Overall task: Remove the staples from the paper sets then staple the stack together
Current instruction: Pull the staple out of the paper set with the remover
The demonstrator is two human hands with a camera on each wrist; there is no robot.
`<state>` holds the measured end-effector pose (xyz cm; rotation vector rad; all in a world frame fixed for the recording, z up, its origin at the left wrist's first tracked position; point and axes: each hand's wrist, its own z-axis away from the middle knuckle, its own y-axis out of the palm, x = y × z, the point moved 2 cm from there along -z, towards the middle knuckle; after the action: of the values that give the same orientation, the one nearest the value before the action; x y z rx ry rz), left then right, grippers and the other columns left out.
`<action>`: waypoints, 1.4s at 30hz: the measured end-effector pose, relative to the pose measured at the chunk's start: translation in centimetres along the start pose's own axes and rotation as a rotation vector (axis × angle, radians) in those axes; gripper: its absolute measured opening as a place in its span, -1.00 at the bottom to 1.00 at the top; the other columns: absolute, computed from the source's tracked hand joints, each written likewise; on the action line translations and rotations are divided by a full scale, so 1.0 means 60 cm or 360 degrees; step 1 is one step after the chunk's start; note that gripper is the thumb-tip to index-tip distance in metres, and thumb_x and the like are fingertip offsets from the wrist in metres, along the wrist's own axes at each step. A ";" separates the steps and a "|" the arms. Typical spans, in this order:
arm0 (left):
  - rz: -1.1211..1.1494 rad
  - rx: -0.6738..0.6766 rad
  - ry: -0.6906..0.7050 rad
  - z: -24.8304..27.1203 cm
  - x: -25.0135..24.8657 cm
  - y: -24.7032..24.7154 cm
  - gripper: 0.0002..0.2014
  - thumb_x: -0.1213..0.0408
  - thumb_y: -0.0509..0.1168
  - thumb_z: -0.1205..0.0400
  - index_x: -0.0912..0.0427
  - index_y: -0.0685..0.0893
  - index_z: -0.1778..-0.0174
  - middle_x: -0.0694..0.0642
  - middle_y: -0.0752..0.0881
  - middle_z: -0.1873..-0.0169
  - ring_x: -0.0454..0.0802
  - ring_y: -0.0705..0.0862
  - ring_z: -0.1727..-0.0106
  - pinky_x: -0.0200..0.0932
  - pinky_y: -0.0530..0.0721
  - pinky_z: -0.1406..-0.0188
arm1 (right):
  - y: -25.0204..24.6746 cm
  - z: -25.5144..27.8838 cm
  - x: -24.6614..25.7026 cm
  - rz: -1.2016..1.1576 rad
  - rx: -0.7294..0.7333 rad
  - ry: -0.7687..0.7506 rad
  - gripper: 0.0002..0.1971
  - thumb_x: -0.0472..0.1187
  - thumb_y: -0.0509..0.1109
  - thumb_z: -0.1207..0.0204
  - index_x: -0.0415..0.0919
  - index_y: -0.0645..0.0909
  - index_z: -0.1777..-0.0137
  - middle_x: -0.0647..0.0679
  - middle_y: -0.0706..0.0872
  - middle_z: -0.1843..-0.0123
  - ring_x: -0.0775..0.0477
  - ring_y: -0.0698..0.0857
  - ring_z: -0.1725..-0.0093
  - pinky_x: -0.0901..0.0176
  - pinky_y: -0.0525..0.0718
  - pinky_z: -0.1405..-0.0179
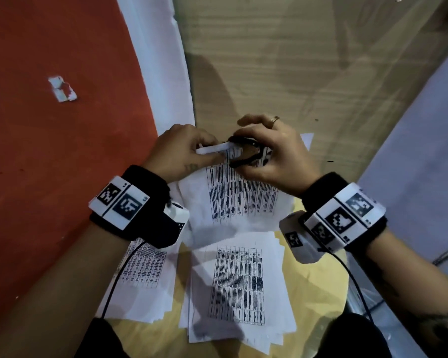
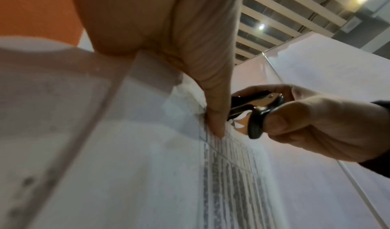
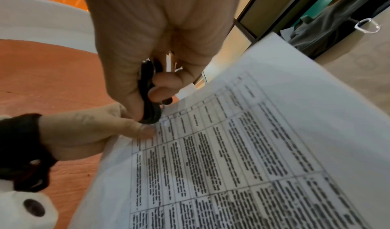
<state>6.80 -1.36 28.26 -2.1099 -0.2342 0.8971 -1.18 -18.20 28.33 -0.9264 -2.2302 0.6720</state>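
Note:
My left hand (image 1: 186, 148) pinches the top corner of a stapled paper set (image 1: 241, 195) printed with a table, lifting it off the table; its thumb (image 2: 215, 115) presses the sheet near the corner. My right hand (image 1: 272, 156) grips a black staple remover (image 1: 243, 153) by its two handles, its jaws at that same corner right beside my left thumb. The remover (image 2: 253, 115) shows metal claws against the paper edge. In the right wrist view the remover (image 3: 149, 102) meets the paper set (image 3: 242, 149) by the left thumb (image 3: 143, 130). The staple itself is hidden.
Two more printed paper sets lie on the yellowish table nearer me, one at the left (image 1: 142, 277), one in the middle (image 1: 238, 288). An orange surface (image 1: 49, 125) with a torn paper scrap (image 1: 61, 89) lies left. A wooden board (image 1: 295, 60) stretches beyond.

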 end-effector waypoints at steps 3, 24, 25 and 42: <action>0.0056 -0.0024 -0.0005 -0.003 -0.006 -0.002 -0.68 -0.32 0.33 -0.28 -0.22 0.70 0.23 0.04 0.78 0.36 0.07 0.73 0.26 0.20 0.66 0.22 | 0.014 0.002 0.010 0.0066 -0.0100 -0.0118 -0.59 -0.34 0.52 -0.16 -0.39 0.69 -0.06 -0.27 0.67 -0.08 0.03 0.58 -0.03 0.46 0.48 -0.04; 0.0467 0.0114 -0.0049 0.010 -0.021 -0.015 -0.60 -0.02 0.45 -0.39 0.30 0.78 0.18 0.26 0.79 0.25 -0.16 0.64 0.21 0.00 0.61 0.11 | 0.021 -0.003 0.031 0.0357 -0.0058 -0.0333 -0.66 -0.34 0.47 -0.16 -0.36 0.72 0.02 -0.26 0.72 0.02 -0.28 0.71 0.38 -0.03 0.71 0.46; 0.0478 0.0112 -0.0055 0.010 -0.021 -0.015 -0.62 -0.01 0.42 -0.38 0.29 0.78 0.19 0.20 0.79 0.28 -0.18 0.64 0.22 -0.04 0.59 0.12 | 0.022 -0.004 0.032 0.0382 -0.0051 -0.0332 -0.67 -0.33 0.46 -0.16 -0.36 0.72 0.03 -0.26 0.72 0.04 -0.28 0.70 0.41 -0.02 0.70 0.49; 0.0653 -0.0009 -0.0019 -0.002 -0.002 -0.003 -0.91 0.29 0.44 -0.43 0.15 0.72 0.17 -0.02 0.61 0.28 -0.40 0.62 0.25 -0.50 0.49 0.08 | 0.024 0.006 0.001 -0.0299 -0.0402 0.0033 -0.70 -0.29 0.59 -0.21 -0.37 0.76 0.05 -0.01 0.67 0.15 0.34 0.60 0.13 0.49 0.54 0.05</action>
<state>6.81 -1.35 28.52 -2.1968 0.2001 1.1439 -0.85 -17.34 27.16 -0.8233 -2.3837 0.2992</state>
